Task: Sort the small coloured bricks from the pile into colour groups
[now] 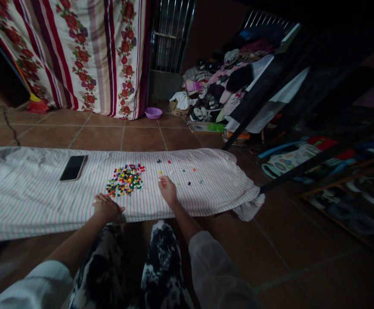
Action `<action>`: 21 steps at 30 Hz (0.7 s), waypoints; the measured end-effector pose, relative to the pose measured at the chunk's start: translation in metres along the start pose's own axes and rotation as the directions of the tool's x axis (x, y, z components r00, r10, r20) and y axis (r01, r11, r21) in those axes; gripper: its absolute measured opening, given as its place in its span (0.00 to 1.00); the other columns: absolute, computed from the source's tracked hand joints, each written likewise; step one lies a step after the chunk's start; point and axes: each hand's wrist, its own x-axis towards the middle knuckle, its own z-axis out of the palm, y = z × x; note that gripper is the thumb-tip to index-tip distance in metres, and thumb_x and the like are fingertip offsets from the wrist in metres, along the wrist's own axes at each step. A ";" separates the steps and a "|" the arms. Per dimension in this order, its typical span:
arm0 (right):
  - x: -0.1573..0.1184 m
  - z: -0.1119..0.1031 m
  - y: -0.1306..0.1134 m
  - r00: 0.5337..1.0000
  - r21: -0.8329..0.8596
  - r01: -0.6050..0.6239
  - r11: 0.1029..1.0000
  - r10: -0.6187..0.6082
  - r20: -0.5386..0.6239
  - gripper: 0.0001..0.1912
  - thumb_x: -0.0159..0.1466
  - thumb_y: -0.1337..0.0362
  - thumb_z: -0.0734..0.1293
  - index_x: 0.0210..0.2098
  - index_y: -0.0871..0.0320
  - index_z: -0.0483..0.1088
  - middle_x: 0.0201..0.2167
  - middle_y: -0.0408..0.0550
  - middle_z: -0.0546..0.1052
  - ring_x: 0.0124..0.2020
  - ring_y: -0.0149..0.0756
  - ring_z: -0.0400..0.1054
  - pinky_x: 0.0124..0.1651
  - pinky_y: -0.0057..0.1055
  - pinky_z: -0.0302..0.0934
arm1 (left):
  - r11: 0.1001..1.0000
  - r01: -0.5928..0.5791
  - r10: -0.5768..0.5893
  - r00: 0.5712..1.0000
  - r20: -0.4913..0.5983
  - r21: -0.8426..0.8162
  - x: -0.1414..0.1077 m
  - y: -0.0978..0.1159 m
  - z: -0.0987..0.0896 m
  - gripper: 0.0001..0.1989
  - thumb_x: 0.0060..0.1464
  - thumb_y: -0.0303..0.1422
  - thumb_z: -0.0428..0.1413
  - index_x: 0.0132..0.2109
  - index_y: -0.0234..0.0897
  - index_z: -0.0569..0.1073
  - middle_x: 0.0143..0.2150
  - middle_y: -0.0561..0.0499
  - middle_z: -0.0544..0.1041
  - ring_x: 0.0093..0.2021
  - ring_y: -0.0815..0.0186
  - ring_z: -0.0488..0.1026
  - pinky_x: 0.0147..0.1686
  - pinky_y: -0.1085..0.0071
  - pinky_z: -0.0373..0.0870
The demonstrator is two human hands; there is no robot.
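Observation:
A heap of small multicoloured pieces (126,179) lies on the striped cloth (93,193). Just below its left part, my left hand (107,208) rests at the cloth's near edge, fingers spread and holding nothing. To the right of the heap, my right hand (168,189) is over the cloth with its fingers pinched together; a tiny whitish thing shows at the fingertips, too small to name. A yellow piece (160,172) lies just beyond those fingertips. Several single pieces are scattered farther right, among them a red one (169,162), an orange one (194,170) and a black one (189,183).
A dark phone or tablet (73,168) lies on the cloth at the left. Beyond, on the tiled floor, are a purple basin (153,113), a floral curtain (99,56) and a heap of clothes (219,86). Dark slanted bars (264,186) stand at the right.

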 end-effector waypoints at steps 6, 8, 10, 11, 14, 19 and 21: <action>0.023 -0.030 0.019 0.995 -0.220 -0.082 0.972 0.066 -0.078 0.14 0.63 0.67 0.59 0.46 0.55 0.71 0.41 0.46 0.78 0.41 0.32 0.72 0.46 0.28 0.63 | 0.995 0.052 -0.056 0.998 0.043 0.087 -0.004 0.004 -0.007 0.44 0.56 0.50 0.42 0.62 0.08 0.57 0.60 0.12 0.59 0.61 0.29 0.57 0.46 0.50 0.64; 0.031 -0.039 0.025 0.992 -0.318 -0.118 0.941 0.097 -0.081 0.14 0.63 0.68 0.60 0.45 0.55 0.72 0.41 0.46 0.78 0.43 0.32 0.71 0.47 0.28 0.61 | 0.994 0.051 -0.057 0.997 0.051 0.097 -0.004 0.005 -0.007 0.44 0.56 0.51 0.42 0.62 0.08 0.57 0.61 0.12 0.58 0.61 0.29 0.57 0.47 0.51 0.64; 0.038 -0.046 0.030 0.988 -0.395 -0.151 0.906 0.128 -0.084 0.13 0.63 0.68 0.60 0.44 0.54 0.73 0.41 0.45 0.78 0.44 0.33 0.71 0.46 0.27 0.60 | 0.993 0.055 -0.062 0.996 0.059 0.106 -0.004 0.005 -0.008 0.44 0.57 0.51 0.42 0.63 0.08 0.56 0.62 0.12 0.56 0.62 0.30 0.56 0.48 0.51 0.63; 0.042 -0.048 0.032 0.986 -0.423 -0.166 0.891 0.143 -0.085 0.13 0.63 0.68 0.60 0.44 0.54 0.73 0.41 0.45 0.78 0.44 0.33 0.71 0.46 0.26 0.60 | 0.992 0.061 -0.069 0.995 0.068 0.108 -0.004 0.005 -0.009 0.44 0.57 0.51 0.42 0.63 0.08 0.55 0.63 0.12 0.55 0.63 0.29 0.55 0.48 0.51 0.63; 0.050 -0.049 0.034 0.982 -0.469 -0.189 0.863 0.176 -0.073 0.14 0.63 0.69 0.59 0.43 0.54 0.74 0.40 0.46 0.78 0.43 0.33 0.71 0.43 0.25 0.59 | 0.992 0.076 -0.084 0.993 0.082 0.101 -0.004 0.007 -0.010 0.44 0.57 0.50 0.42 0.63 0.08 0.53 0.64 0.13 0.53 0.64 0.29 0.52 0.50 0.50 0.62; 0.061 -0.045 0.034 0.980 -0.507 -0.189 0.841 0.195 -0.041 0.14 0.63 0.68 0.60 0.44 0.54 0.74 0.40 0.47 0.79 0.42 0.34 0.72 0.41 0.25 0.59 | 0.992 0.085 -0.088 0.995 0.040 0.088 -0.005 0.007 -0.009 0.45 0.56 0.51 0.43 0.63 0.08 0.55 0.63 0.13 0.54 0.64 0.30 0.53 0.50 0.51 0.62; 0.065 -0.043 0.035 0.979 -0.522 -0.189 0.832 0.200 -0.035 0.13 0.64 0.68 0.60 0.43 0.55 0.74 0.40 0.48 0.79 0.42 0.34 0.72 0.41 0.26 0.59 | 0.992 0.090 -0.093 0.995 0.029 0.089 -0.005 0.007 -0.008 0.45 0.56 0.51 0.43 0.63 0.08 0.55 0.63 0.13 0.55 0.63 0.31 0.55 0.49 0.52 0.63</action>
